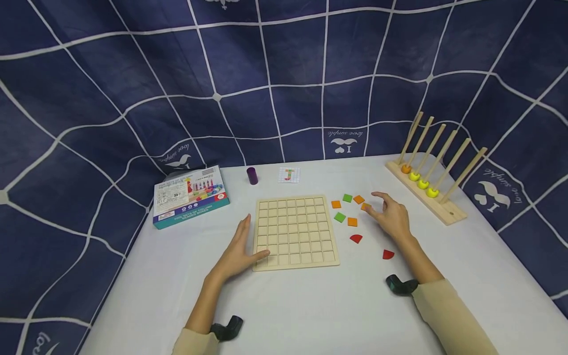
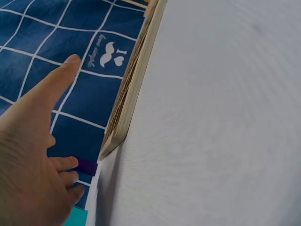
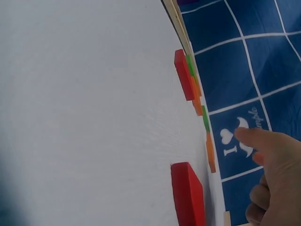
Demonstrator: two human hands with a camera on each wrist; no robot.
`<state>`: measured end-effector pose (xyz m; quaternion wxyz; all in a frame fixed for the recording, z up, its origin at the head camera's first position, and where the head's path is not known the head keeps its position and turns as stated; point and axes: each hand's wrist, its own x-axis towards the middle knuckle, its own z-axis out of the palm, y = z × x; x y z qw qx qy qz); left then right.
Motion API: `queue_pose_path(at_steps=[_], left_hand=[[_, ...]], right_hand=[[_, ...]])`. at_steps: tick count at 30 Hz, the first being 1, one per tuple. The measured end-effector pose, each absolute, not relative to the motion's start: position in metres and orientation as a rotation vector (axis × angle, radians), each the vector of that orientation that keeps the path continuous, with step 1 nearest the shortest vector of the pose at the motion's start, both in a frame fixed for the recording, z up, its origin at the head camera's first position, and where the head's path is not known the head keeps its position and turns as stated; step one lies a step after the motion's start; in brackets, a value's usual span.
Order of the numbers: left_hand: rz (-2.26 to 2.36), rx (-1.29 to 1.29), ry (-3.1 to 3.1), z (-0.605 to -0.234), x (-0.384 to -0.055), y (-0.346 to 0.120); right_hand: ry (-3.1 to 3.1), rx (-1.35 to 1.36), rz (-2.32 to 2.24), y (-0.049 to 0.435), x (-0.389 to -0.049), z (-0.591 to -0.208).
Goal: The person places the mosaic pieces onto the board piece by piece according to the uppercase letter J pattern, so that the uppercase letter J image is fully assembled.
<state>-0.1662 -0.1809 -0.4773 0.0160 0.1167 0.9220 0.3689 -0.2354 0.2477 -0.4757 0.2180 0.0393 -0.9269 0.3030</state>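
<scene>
My left hand [image 1: 237, 254] is at the left edge of a wooden grid board [image 1: 296, 230], thumb reaching over its lower left corner and fingers extended, holding nothing. To the board's right lie several orange square tiles, two green tiles [image 1: 339, 217] and two red quarter-circle pieces [image 1: 356, 238]. My right hand [image 1: 394, 216] hovers beside the rightmost orange tile [image 1: 365, 206], thumb and index finger spread apart. In the head view the thumb tip overlaps that tile's edge. The right wrist view shows the thumb [image 3: 258, 139] raised, with a red piece [image 3: 186, 195] on the table nearby.
At the back left lies a printed toy box [image 1: 191, 197]. A purple cylinder [image 1: 252, 176] and a small card with a coloured J pattern [image 1: 289, 175] are behind the board. A wooden peg rack [image 1: 443, 213] with orange and yellow beads stands at right.
</scene>
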Motion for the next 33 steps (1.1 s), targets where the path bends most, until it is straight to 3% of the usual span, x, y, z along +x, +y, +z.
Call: queue_pose_path(at_steps=[15, 33], left_hand=[[0.926, 0.586, 2.924, -0.502, -0.162, -0.183], [0.721, 0.563, 3.048, -0.509, -0.158, -0.178]], right_hand=[[-2.827, 0.02, 0.846, 0.254, -0.246, -0.493], [-2.602, 0.074, 0.98, 0.249, -0.232, -0.494]])
